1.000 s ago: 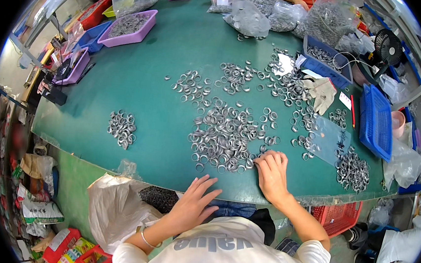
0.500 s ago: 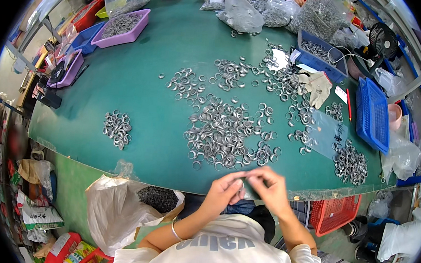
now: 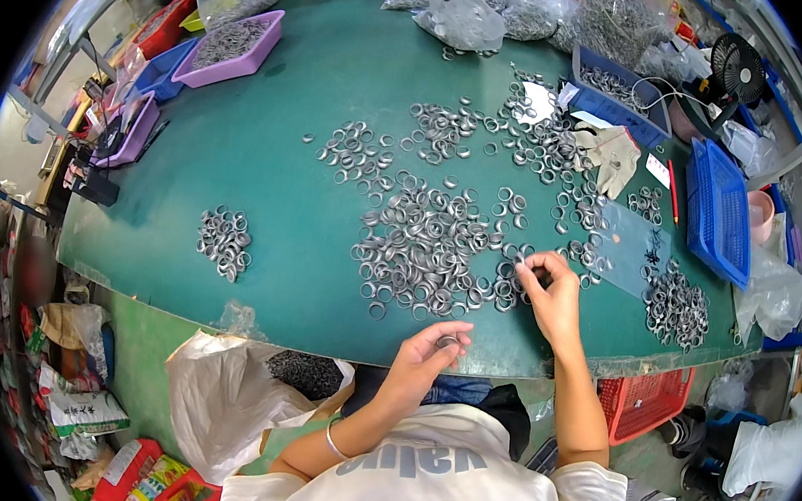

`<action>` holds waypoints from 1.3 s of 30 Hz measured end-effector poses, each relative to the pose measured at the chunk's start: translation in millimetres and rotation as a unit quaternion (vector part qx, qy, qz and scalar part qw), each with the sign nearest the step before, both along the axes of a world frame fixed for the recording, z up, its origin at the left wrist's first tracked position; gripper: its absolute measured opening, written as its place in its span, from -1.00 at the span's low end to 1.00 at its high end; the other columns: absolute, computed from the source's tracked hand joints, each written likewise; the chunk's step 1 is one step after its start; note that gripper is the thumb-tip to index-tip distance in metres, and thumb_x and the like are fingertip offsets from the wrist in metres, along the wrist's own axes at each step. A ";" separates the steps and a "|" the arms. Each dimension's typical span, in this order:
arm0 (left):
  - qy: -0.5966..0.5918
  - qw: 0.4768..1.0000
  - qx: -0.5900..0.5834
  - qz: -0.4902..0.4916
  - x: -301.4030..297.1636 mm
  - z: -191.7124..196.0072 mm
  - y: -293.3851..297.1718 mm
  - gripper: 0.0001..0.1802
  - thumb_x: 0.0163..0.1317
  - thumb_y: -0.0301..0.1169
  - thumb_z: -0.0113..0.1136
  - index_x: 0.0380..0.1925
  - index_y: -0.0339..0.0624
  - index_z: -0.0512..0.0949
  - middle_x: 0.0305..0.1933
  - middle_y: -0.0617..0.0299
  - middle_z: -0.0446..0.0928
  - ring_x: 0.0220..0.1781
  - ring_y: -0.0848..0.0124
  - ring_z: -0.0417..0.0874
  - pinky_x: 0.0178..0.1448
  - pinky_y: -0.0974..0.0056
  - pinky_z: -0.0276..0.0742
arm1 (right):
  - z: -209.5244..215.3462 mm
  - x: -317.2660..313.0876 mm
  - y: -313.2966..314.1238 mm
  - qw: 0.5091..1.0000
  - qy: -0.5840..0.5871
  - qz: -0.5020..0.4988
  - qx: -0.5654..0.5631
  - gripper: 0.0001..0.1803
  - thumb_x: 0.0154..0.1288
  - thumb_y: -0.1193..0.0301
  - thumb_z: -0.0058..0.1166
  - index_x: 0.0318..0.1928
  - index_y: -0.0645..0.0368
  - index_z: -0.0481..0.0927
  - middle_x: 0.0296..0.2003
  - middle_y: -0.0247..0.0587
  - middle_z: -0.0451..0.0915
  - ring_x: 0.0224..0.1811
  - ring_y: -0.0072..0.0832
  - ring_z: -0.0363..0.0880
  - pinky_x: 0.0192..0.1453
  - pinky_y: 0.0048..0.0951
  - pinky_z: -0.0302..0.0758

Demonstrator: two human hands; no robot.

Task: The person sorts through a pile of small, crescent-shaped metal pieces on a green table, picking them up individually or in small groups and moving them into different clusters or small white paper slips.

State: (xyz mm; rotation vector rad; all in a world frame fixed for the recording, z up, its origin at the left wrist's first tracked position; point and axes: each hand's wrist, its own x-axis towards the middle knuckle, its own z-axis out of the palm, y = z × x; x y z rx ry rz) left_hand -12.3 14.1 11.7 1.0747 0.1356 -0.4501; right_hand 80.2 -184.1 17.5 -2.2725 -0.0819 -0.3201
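Close to the table's front edge, my left hand [image 3: 423,358] is closed around a grey metal ring [image 3: 447,342], which shows between thumb and fingers. My right hand [image 3: 553,295] reaches to the right side of the large heap of metal rings [image 3: 425,243], thumb and forefinger pinched together at its edge. What lies between those fingertips is too small to make out. A smaller group of rings [image 3: 224,242] sits apart on the left, and another pile [image 3: 677,308] lies at the right.
The green table [image 3: 162,175] carries a clear plastic sheet [image 3: 629,254], a work glove [image 3: 608,156] and a red pen [image 3: 673,191]. Blue baskets [image 3: 719,214] and a black fan [image 3: 738,68] stand at right. A purple tray of parts [image 3: 233,54] is far left; ring-filled bags [image 3: 462,15] stand behind.
My hands were together at the table edge. The right hand has moved forward and right to the ring heap, while the left stays near the edge with a ring.
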 end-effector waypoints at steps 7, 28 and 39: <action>-0.021 0.999 -0.022 0.028 13.0 19.3 -12.7 -0.65 0.30 -0.57 0.00 0.10 -0.30 0.43 -0.13 0.27 0.46 -0.18 0.58 0.42 -0.10 0.46 0.37 | 30.9 -46.0 15.2 0.972 0.034 0.106 0.207 -0.91 0.05 0.60 0.22 -0.40 0.30 0.57 -0.39 -0.23 0.59 -0.31 -0.46 0.48 -0.14 -0.44 0.38; 0.072 0.992 -0.096 0.025 18.3 16.9 -24.2 -0.69 0.38 -0.41 -0.02 0.05 -0.32 0.43 -0.30 0.31 0.48 -0.36 0.62 0.42 -0.30 0.51 0.35 | 41.0 -61.4 23.4 0.961 -0.144 0.238 -0.003 -0.86 -0.05 0.50 0.24 -0.39 0.17 0.61 -0.35 -0.30 0.57 -0.25 -0.30 0.49 -0.14 -0.31 0.37; 0.175 0.971 -0.160 0.012 17.2 10.1 -18.9 -0.73 0.33 -0.51 -0.04 0.02 -0.31 0.44 -0.32 0.24 0.46 -0.44 0.59 0.36 -0.45 0.52 0.27 | -12.0 0.3 10.4 0.987 -0.062 -0.012 -0.147 -0.84 0.05 0.41 0.27 -0.42 0.24 0.60 -0.42 -0.21 0.52 -0.31 -0.26 0.41 -0.14 -0.28 0.28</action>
